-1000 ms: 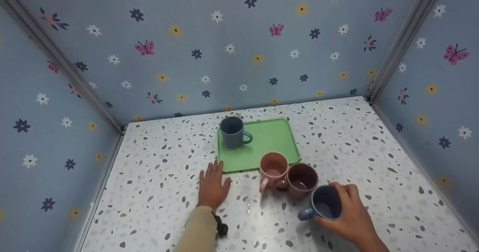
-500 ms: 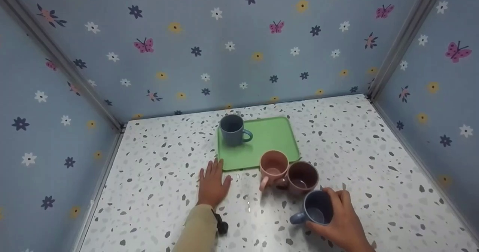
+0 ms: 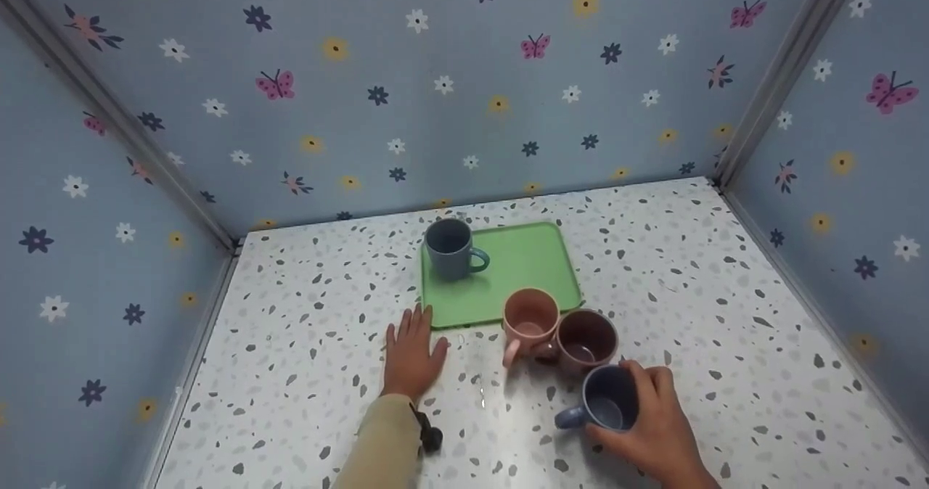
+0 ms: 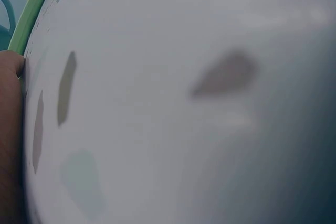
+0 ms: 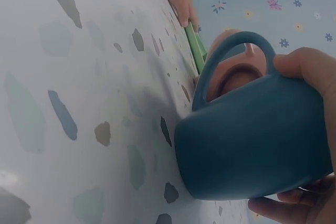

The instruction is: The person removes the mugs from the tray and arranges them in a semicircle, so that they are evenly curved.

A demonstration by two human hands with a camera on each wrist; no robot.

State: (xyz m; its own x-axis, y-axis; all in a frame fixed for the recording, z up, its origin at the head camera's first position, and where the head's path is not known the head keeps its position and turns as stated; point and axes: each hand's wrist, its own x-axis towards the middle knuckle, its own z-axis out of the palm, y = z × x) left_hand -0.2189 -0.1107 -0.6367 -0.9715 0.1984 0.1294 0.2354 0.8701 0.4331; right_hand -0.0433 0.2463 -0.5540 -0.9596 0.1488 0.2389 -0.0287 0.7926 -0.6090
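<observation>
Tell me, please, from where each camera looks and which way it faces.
Head: on the person's head, facing forward and down at a speckled white table and green rectangular tray; left hand and right hand show.
Left wrist: on that wrist, facing the table; part of the left hand shows.
Right wrist: on that wrist, facing a blue cylindrical mug; the right hand grips it, the left shows beyond.
Shared: head and right wrist views show both hands, this mug and the tray.

pale blue wall [image 3: 435, 126] is rising way past the fingers [image 3: 415, 326], flowers [image 3: 417, 21] and butterflies [image 3: 535, 46] are dotting it, grey strips [image 3: 780, 75] are lining its corners, speckly white tabletop [image 3: 312, 322] is spreading under the fingers
</observation>
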